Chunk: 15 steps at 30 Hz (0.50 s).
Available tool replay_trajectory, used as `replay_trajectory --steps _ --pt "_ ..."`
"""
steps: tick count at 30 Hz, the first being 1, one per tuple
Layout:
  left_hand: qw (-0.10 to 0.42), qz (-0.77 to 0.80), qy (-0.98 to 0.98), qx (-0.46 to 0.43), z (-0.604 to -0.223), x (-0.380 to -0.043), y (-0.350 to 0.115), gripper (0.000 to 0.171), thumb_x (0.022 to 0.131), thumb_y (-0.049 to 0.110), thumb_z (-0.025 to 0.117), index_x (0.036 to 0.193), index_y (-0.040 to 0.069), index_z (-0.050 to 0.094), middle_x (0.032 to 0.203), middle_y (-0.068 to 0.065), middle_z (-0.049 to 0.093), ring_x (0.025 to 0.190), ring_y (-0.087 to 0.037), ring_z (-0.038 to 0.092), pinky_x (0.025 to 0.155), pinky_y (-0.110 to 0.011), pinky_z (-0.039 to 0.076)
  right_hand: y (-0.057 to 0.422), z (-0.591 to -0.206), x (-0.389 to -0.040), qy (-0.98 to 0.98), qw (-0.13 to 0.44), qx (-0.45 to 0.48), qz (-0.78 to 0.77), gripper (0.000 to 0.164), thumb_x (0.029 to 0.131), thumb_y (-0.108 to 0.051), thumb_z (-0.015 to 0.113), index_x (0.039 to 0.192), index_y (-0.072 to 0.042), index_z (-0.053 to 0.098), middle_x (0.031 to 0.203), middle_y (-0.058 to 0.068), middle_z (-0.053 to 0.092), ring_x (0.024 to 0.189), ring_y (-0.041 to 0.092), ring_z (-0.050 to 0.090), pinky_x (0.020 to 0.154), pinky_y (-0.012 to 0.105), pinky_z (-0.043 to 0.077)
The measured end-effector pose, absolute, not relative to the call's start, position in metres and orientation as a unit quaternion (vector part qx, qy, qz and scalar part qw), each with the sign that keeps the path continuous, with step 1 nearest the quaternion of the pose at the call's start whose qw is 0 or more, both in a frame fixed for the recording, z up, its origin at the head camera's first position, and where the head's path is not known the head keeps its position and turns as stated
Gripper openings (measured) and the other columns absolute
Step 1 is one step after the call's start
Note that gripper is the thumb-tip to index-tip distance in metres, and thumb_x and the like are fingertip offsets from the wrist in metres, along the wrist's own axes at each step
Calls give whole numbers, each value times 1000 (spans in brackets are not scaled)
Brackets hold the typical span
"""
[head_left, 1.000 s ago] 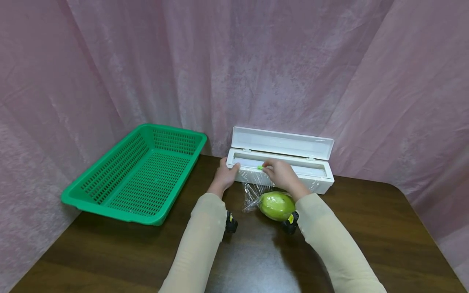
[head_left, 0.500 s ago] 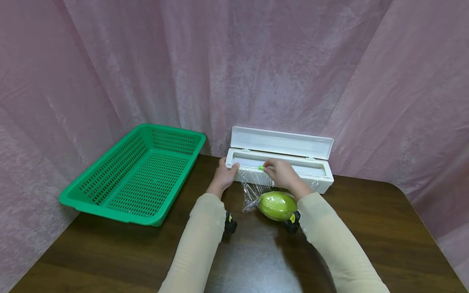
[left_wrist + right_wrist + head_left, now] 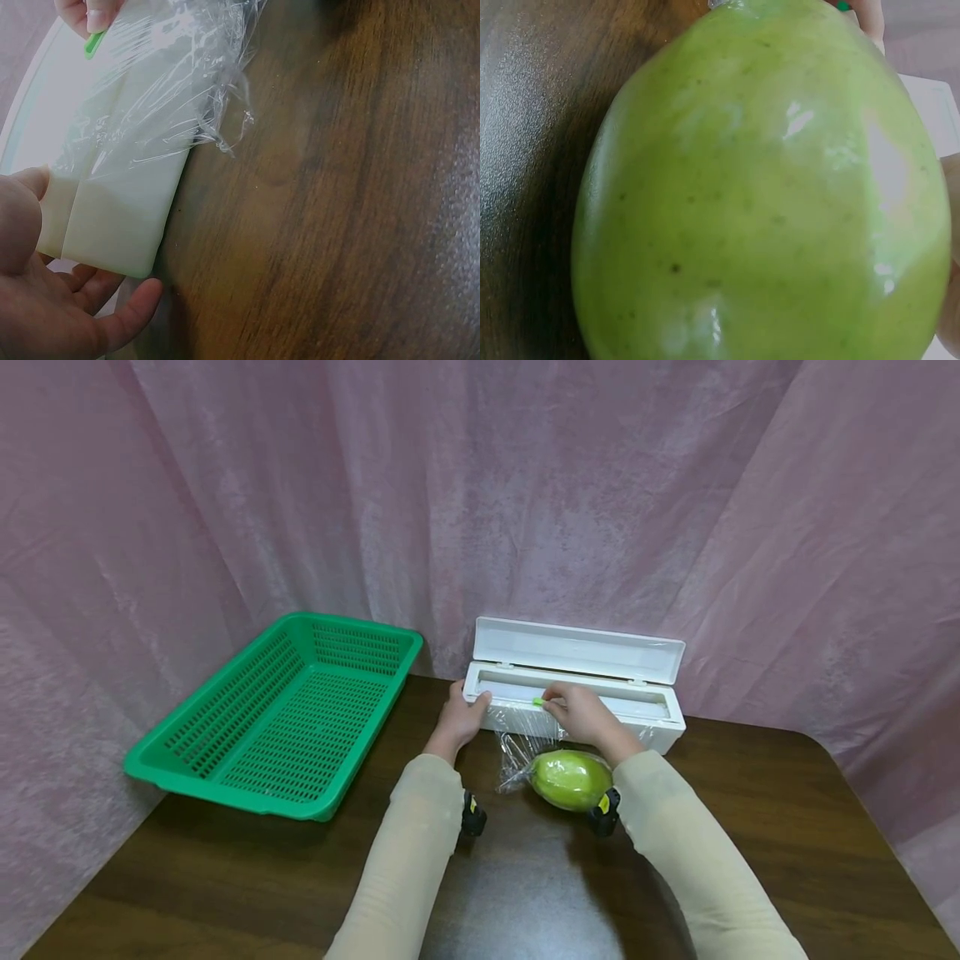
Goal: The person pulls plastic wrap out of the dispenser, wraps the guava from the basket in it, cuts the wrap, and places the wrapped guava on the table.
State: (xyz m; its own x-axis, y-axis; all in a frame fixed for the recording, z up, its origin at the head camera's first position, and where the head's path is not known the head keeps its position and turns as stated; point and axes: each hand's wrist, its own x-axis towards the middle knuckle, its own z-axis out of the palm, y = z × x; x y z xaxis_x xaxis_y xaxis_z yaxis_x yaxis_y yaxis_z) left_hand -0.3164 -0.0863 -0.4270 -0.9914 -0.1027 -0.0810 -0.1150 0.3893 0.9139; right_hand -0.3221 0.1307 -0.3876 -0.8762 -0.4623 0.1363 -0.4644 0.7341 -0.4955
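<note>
A white cling film dispenser box [image 3: 502, 722] stands with its lid up at the back of the table. My left hand [image 3: 460, 722] holds its left end, thumb on top and fingers around the side. My right hand [image 3: 581, 714] pinches a small green slide cutter [image 3: 537, 702] on the box's front top edge. Clear cling film [image 3: 150, 112] drapes over the front and bunches below. In front of the box lies a smooth green oval fruit [image 3: 570, 780], film around it, under my right wrist. It fills most of the right wrist view and hides much of that hand.
A green plastic basket [image 3: 375, 739] with slotted sides stands at the left of the dark wooden table [image 3: 780, 827]. A pink curtain [image 3: 600, 485] hangs right behind the box. The raised lid [image 3: 577, 647] stands close to it.
My right hand has slid slightly right along the box edge with the green cutter. The fruit has shifted a little right. My left hand stays on the box end.
</note>
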Motion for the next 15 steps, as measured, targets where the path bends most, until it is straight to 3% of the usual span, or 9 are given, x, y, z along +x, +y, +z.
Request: replay_trajectory --steps 15 --pt "8 553 831 -64 -426 -315 -85 65 96 39 48 147 9 21 144 -25 35 135 -34 34 110 -45 30 136 -386 -321 -937 -1 245 250 25 96 -19 54 114 -3 61 111 17 66 103 33 61 95 49 46"
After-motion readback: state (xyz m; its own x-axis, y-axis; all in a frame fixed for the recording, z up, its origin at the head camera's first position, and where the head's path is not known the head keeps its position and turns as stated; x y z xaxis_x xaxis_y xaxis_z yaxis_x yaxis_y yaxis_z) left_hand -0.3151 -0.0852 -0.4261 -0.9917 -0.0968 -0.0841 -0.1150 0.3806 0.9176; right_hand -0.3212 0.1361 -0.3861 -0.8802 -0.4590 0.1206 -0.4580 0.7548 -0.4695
